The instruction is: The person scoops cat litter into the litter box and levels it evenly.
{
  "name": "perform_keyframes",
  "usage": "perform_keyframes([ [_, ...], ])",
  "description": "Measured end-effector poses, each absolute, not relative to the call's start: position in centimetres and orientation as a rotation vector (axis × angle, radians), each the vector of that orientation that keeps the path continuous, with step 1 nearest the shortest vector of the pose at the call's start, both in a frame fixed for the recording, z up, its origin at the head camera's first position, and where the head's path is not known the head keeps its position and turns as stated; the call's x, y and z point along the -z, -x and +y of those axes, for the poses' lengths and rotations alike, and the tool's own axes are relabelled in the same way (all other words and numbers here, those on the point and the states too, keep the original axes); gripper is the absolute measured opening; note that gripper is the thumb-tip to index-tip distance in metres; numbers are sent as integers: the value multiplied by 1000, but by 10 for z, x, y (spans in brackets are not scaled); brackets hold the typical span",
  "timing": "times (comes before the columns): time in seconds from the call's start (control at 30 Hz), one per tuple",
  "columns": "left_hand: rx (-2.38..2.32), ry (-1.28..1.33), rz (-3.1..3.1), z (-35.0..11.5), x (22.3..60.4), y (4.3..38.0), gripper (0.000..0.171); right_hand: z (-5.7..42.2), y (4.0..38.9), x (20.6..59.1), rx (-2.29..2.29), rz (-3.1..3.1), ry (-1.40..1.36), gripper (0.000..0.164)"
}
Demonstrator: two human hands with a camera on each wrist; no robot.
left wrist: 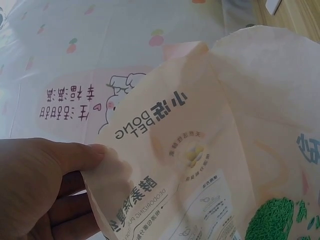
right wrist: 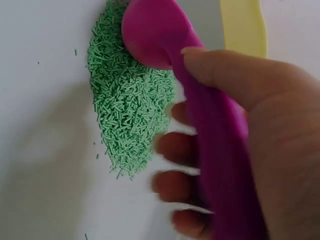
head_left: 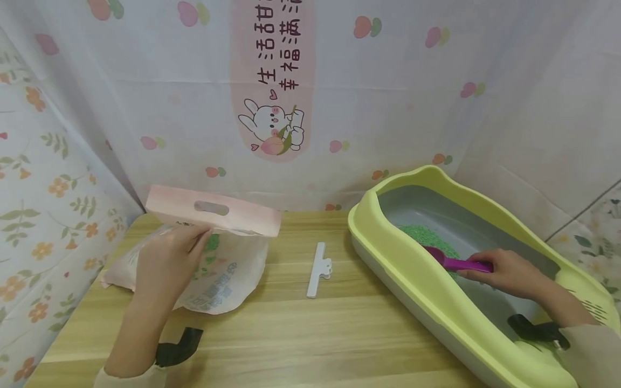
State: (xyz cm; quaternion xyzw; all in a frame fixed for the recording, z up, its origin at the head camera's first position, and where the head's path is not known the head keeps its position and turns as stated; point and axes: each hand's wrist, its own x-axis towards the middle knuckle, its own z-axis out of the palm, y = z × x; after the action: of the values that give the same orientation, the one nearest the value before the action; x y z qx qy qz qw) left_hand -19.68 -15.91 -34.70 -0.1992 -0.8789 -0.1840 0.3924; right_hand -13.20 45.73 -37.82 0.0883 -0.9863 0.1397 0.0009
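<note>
On the left, my left hand [head_left: 167, 264] pinches the edge of a pale pink cat litter bag [left wrist: 175, 135], its mouth spread wide. Green litter pellets [left wrist: 270, 220] show inside the bag, and its handle strip [head_left: 165, 200] with a cut-out slot stands up at the top. At the right, my right hand [head_left: 506, 272] grips the handle of a magenta scoop [right wrist: 210, 130]. The scoop's bowl lies over a heap of green pellets [right wrist: 125, 110] on the grey floor of a litter box [head_left: 466, 221] with a yellow-green rim.
A white bag clip [head_left: 317, 272] lies on the wooden table [head_left: 291, 334] between bag and litter box. Patterned curtains [head_left: 204, 108] hang behind and at both sides. The litter box's tall rim rises beside the right forearm. Black straps [head_left: 179, 347] sit on both wrists.
</note>
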Motion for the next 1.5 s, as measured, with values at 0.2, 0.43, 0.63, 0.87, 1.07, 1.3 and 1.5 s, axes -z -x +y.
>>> perform_keyframes([
  [0.2, 464, 493, -2228, -160, 347, 195, 15, 457, 136, 381, -437, -3148, -343, 21],
  [0.43, 477, 497, -2229, -159, 346, 195, 15, 455, 139, 388, -421, -3092, -355, 26],
  [0.63, 472, 501, -2230, -158, 345, 195, 15, 456, 141, 390, -396, -3078, -360, 25],
  [0.87, 476, 501, -2234, -158, 344, 196, 15, 456, 146, 392, -375, -3053, -315, 29],
  [1.07, 467, 513, -2218, -158, 347, 197, 14, 457, 150, 395, -395, -3056, -296, 32],
  [1.3, 468, 519, -2214, -157, 347, 198, 14, 462, 152, 394, -377, -3059, -239, 32],
  [1.5, 458, 527, -2213, -156, 347, 198, 13, 464, 152, 393, -400, -3101, -164, 30],
])
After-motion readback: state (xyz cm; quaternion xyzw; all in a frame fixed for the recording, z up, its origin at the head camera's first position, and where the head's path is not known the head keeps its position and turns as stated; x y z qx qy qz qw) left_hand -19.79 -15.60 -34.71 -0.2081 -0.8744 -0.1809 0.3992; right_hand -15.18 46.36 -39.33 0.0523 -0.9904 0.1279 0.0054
